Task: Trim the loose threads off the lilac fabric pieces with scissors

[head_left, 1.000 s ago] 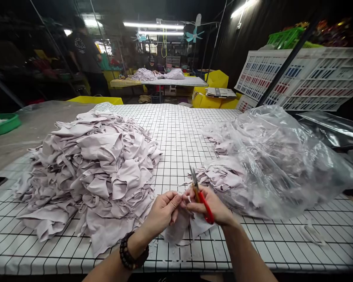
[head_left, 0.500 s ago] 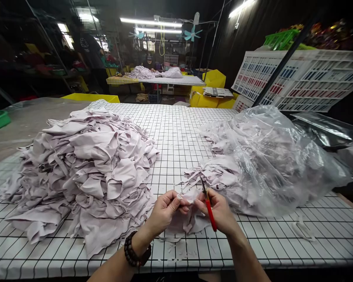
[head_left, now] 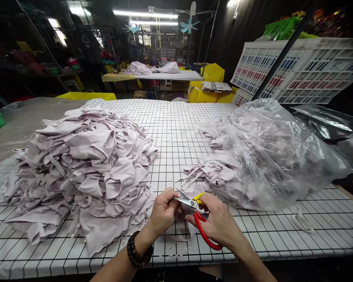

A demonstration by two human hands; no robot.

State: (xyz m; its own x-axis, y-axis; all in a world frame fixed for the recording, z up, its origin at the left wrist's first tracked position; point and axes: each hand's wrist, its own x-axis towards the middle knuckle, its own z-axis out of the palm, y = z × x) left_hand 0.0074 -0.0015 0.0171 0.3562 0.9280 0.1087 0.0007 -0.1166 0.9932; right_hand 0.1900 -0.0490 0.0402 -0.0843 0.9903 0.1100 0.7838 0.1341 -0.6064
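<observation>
My right hand (head_left: 219,219) grips a pair of scissors (head_left: 206,235) with one red and one yellow handle. Their blades are parted and point left, with the tips beside the fingers of my left hand (head_left: 163,211). That hand is closed in a pinch on a pale pink-grey cloth piece (head_left: 180,228), which hangs down to the table below both hands. The exact bit between the fingertips is hidden. A dark bead bracelet (head_left: 138,250) circles my left wrist. Small white scraps (head_left: 179,250) lie under the hands.
A big heap of pale cloth pieces (head_left: 88,164) covers the table's left side. More cloth lies under a clear plastic bag (head_left: 270,164) at right. The table has a white checked cover (head_left: 173,137). Behind stand white crates (head_left: 299,70), a yellow bin (head_left: 86,96) and a person (head_left: 88,45).
The scissors have swung from upright in my right hand to pointing left, blades opened beside my left fingers. My right hand has let go of the cloth; my left keeps its pinch.
</observation>
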